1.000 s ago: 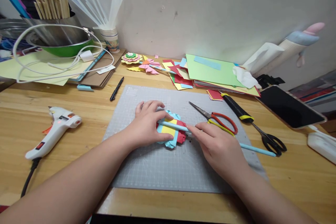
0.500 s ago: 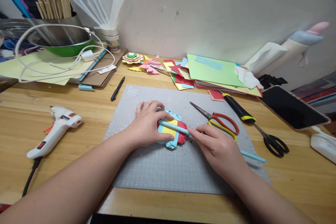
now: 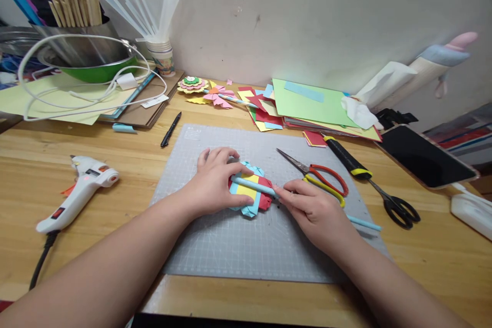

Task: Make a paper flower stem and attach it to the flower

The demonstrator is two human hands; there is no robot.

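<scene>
On the grey cutting mat [image 3: 207, 251] lies a folded paper flower [image 3: 251, 207] in light blue, red and yellow. A rolled light-blue paper stick [image 3: 255, 186] rests across its middle and slants down to the right. My left hand [image 3: 215, 179] grips the flower's left side, thumb and fingers around the stick's end; part of the flower is hidden beneath it. My right hand [image 3: 313, 210] pinches the stick just right of the red petals. The stick's tail comes out past this hand. Scissors with red and yellow handles [image 3: 323, 179] lie open behind my right hand.
At left lies a white hot glue gun [image 3: 79, 192]; a black pen [image 3: 171, 129] is behind the mat. Black-handled scissors [image 3: 402, 207], a black-and-yellow handled tool [image 3: 346, 156] and a phone [image 3: 426, 156] lie right. Green paper [image 3: 307, 107] and finished paper flowers [image 3: 194, 86] line the wall.
The free end of the stick has shifted slightly left and away from me. Both hands keep their grip in nearly the same place; the view has moved slightly.
</scene>
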